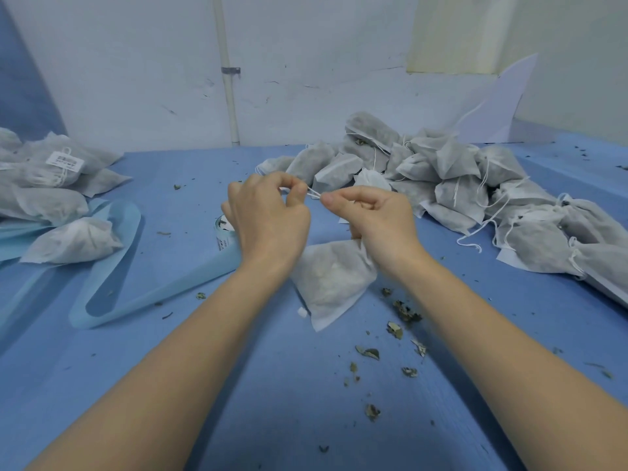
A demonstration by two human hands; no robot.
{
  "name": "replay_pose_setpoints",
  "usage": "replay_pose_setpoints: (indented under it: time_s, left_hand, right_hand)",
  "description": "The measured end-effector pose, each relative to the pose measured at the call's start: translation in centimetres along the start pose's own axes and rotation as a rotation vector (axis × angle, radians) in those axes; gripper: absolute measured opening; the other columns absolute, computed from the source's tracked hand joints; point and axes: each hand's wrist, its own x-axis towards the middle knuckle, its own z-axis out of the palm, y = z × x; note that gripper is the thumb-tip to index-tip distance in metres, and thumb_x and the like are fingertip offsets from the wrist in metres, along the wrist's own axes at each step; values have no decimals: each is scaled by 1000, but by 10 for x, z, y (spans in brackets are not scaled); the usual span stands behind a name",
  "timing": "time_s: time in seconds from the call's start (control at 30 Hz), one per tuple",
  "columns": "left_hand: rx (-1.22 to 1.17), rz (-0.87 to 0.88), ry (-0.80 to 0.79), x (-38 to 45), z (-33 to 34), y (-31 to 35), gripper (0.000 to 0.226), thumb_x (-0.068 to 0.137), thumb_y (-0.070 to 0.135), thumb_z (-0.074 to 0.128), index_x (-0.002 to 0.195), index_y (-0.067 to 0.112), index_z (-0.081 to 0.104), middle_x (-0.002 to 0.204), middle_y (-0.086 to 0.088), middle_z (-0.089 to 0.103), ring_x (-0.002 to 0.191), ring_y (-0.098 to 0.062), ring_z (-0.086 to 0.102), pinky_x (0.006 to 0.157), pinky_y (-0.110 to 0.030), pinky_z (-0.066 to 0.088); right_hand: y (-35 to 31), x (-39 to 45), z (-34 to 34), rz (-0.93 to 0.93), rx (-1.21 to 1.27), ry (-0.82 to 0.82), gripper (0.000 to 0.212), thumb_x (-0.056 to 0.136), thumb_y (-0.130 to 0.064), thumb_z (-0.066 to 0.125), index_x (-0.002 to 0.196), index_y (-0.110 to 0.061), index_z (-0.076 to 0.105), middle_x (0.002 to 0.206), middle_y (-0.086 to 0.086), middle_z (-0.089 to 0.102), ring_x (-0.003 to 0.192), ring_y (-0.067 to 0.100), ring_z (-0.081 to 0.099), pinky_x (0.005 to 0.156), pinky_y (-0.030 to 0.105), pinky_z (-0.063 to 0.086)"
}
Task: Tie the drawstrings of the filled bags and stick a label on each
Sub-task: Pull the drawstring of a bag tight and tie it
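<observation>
The blue counter (306,385) fills the lower view, its edges cut off on all sides. At 2 o'clock lies a heap of untied bags (458,185), running out of view at the right. At 9 o'clock sits a smaller pile of labelled bags (51,185), cut off at the left, on pale blue backing strips (112,294). At centre lies one bag (331,283), its neck hidden under the right hand (377,220). Both hands are raised close together, the left hand (268,215) and the right each pinching the white drawstring (314,193) stretched between them. A label roll (224,232) is mostly hidden behind the left hand. Dry leaf bits (396,329) scatter at 5 o'clock.
</observation>
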Motion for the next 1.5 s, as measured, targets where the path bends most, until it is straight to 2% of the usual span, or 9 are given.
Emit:
replay_pose_setpoints:
  time_s: [0.23, 0.37, 0.47, 0.57, 0.73, 0.93, 1.1, 1.2, 1.5]
  left_hand:
    - [-246, -100, -128, -9, 8, -2, 18, 86, 40, 61, 87, 23, 57, 75, 7, 49, 82, -16, 49, 71, -24, 31]
    - [-393, -413, -351, -17, 14, -1, 55, 70, 64, 67, 94, 15, 60, 88, 7, 63, 88, -15, 58, 73, -26, 40]
    - [-722, -648, -585, -21, 15, 5, 58, 53, 47, 77, 94, 6, 69, 94, -7, 73, 92, -25, 68, 89, -44, 53]
    - [-761, -731, -583, -21, 18, 3, 58, 58, 30, 76, 108, 3, 64, 96, -12, 71, 87, -27, 68, 89, -43, 52]
    - [-763, -761, -487, -14, 20, -7, 16, 79, 16, 69, 89, 4, 64, 74, -6, 68, 67, -20, 66, 77, -35, 55]
    - [-878, -784, -522, -11, 18, -11, 35, 81, 18, 67, 112, 2, 63, 90, -10, 71, 75, -20, 70, 72, -31, 56]
    - [-955, -761, -606, -9, 16, -15, 63, 70, 44, 75, 117, 5, 60, 108, -13, 70, 95, -24, 69, 87, -37, 55]
    - [-871, -649, -612, -11, 17, -16, 28, 76, 22, 75, 96, 2, 70, 87, -9, 74, 74, -17, 71, 61, -23, 55]
    - [-803, -650, -431, 3, 5, -13, 4, 78, 0, 66, 79, 3, 69, 77, -8, 72, 74, -21, 68, 77, -30, 53]
  right_hand:
    - [1, 4, -8, 76, 207, 245, 12, 77, -20, 78, 67, -25, 74, 46, -17, 49, 43, -1, 39, 49, 13, 35]
    - [4, 9, -13, 263, 490, 430, 41, 79, -19, 77, 41, -23, 63, 44, -12, 36, 48, 9, 34, 55, 24, 38]
    - [9, 13, -16, 337, 630, 466, 41, 81, -17, 76, 43, -21, 60, 50, -9, 39, 59, 12, 40, 67, 30, 42]
    - [12, 14, -19, 264, 473, 348, 24, 84, -21, 73, 63, -20, 63, 55, -8, 44, 60, 10, 44, 61, 20, 42]
    - [6, 6, -24, 21, 73, 10, 9, 83, -28, 72, 74, -28, 72, 67, -14, 66, 64, -1, 57, 55, 9, 41]
    - [2, -2, -29, -68, -147, -231, 7, 76, -24, 78, 78, -19, 75, 84, -3, 71, 78, 3, 60, 72, 16, 45]
    - [2, -1, -30, -93, -324, -223, 9, 78, -27, 77, 82, -19, 75, 95, 1, 68, 92, 12, 61, 87, 29, 45]
    - [4, 1, -30, -113, -392, -214, 8, 81, -23, 75, 86, -17, 75, 98, 1, 68, 95, 11, 60, 91, 29, 44]
    - [2, 10, -24, -154, -347, -187, 9, 86, -22, 70, 84, -30, 69, 92, -10, 68, 90, 3, 59, 84, 20, 43]
